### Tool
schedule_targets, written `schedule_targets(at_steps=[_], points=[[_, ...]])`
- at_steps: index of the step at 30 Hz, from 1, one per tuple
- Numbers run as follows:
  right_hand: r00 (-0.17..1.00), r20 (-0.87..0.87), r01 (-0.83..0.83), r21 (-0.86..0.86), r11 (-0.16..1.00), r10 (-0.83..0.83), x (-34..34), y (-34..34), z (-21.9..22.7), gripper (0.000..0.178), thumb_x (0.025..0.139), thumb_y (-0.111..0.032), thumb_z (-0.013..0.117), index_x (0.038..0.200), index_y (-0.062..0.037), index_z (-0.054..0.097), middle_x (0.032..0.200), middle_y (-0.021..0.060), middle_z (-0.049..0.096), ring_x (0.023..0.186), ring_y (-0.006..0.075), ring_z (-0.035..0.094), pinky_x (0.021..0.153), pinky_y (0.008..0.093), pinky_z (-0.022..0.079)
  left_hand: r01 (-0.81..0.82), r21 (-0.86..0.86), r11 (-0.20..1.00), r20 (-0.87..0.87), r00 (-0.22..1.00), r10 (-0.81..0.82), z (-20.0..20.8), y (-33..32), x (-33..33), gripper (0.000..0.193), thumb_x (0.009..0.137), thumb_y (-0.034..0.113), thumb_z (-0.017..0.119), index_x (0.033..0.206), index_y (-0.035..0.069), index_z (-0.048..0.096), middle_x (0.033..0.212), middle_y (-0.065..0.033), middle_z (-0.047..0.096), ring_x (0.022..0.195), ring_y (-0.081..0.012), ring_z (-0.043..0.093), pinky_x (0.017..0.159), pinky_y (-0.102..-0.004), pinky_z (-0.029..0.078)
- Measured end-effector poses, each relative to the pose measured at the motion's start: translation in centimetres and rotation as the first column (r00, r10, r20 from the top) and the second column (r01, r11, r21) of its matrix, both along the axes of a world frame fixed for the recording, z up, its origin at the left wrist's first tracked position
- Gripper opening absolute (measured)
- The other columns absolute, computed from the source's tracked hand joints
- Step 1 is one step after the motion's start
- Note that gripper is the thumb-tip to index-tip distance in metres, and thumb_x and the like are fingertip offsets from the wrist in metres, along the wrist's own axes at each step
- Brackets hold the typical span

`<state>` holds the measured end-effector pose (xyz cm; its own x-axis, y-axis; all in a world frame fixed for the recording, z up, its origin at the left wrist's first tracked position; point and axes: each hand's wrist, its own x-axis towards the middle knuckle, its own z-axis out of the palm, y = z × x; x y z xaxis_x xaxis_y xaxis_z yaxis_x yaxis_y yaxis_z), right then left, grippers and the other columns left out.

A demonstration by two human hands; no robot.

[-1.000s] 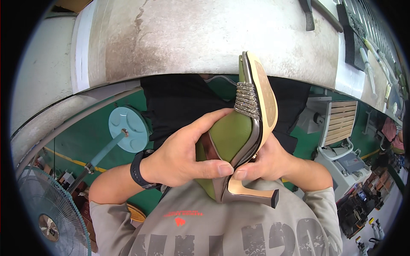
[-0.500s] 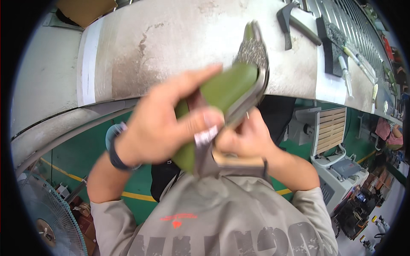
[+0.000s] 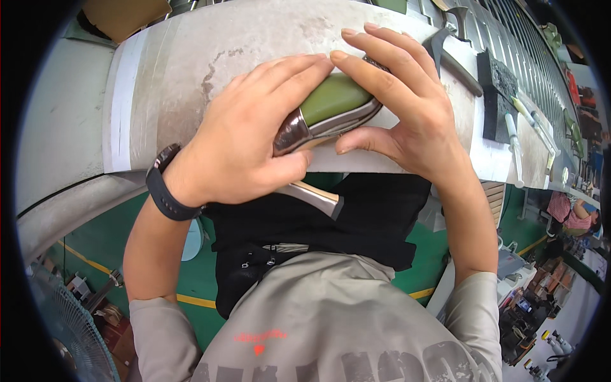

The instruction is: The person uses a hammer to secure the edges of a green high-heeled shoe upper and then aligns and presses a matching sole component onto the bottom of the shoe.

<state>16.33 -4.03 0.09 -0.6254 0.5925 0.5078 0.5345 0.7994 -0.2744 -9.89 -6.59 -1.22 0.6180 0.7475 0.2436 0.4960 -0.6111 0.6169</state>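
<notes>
A high-heeled shoe (image 3: 309, 134) with shiny dark brown material is fitted on a green shoe last (image 3: 337, 100). It is tilted over the near edge of the worktable, its tapered heel (image 3: 318, 200) pointing down toward me. My left hand (image 3: 245, 127) is closed around the shoe, fingers over the far side and thumb along the near side. My right hand (image 3: 407, 105) has its fingers spread, arching over the shoe's right end, with the thumb apart. Its palm and fingers hide part of that end, so contact there is uncertain.
A hammer (image 3: 461, 70) lies on the worktable (image 3: 172, 83) at right, beside a black block (image 3: 495, 95) and several syringe-like tubes (image 3: 514, 140). Metal rollers (image 3: 528, 51) run along the far right. A fan (image 3: 70, 325) stands at lower left, and a cardboard box (image 3: 124, 16) is at upper left.
The shoe has turned and moved away from my body, over the table edge. My right hand has moved from below it up to its right end, fingers spreading. My left hand keeps its hold.
</notes>
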Motion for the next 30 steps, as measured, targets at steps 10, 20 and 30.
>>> schedule_targets(at_steps=[10, 20, 30], points=[[1.000, -0.013, -0.010, -0.226, 0.974, 0.008, -1.5, 0.1, 0.6, 0.055, 0.073, -0.038, 0.091, 0.114, -0.0038, 0.076, 0.122, 0.0138, 0.070, 0.127, 0.0412, 0.060, 0.107, 0.0502, 0.047, -0.034, -0.053, 0.998, 0.035, 0.999, 0.036, -0.3, -0.4, 0.1, 0.090, 0.070, 0.011, 0.073, 0.154, -0.004, 0.045, 0.152, -0.0237, 0.053, 0.139, -0.0435, 0.052, 0.115, -0.0495, 0.041], [0.981, 0.178, 0.127, -0.273, 0.954, -0.079, -3.3, -1.2, 2.6, 0.072, 0.063, -0.040, 0.096, 0.119, -0.0039, 0.070, 0.119, 0.0144, 0.070, 0.128, 0.0407, 0.060, 0.106, 0.0507, 0.048, -0.056, -0.024, 0.998, 0.081, 0.995, 0.058, -0.2, -0.5, 0.3, 0.093, 0.073, 0.009, 0.078, 0.158, -0.004, 0.040, 0.151, -0.0241, 0.053, 0.139, -0.0428, 0.051, 0.115, -0.0482, 0.040], [0.892, 0.010, 0.451, -0.120, 0.885, -0.453, 7.8, 1.3, -0.8, 0.048, 0.090, -0.006, 0.071, 0.137, -0.0111, 0.069, 0.140, 0.0193, 0.063, 0.130, 0.0389, 0.058, 0.110, 0.0450, 0.048, -0.050, -0.128, 0.990, -0.075, 0.996, 0.040, 1.9, -1.8, -0.1, 0.095, 0.073, 0.012, 0.081, 0.157, -0.004, 0.041, 0.155, -0.0256, 0.049, 0.141, -0.0427, 0.048, 0.120, -0.0459, 0.035]])
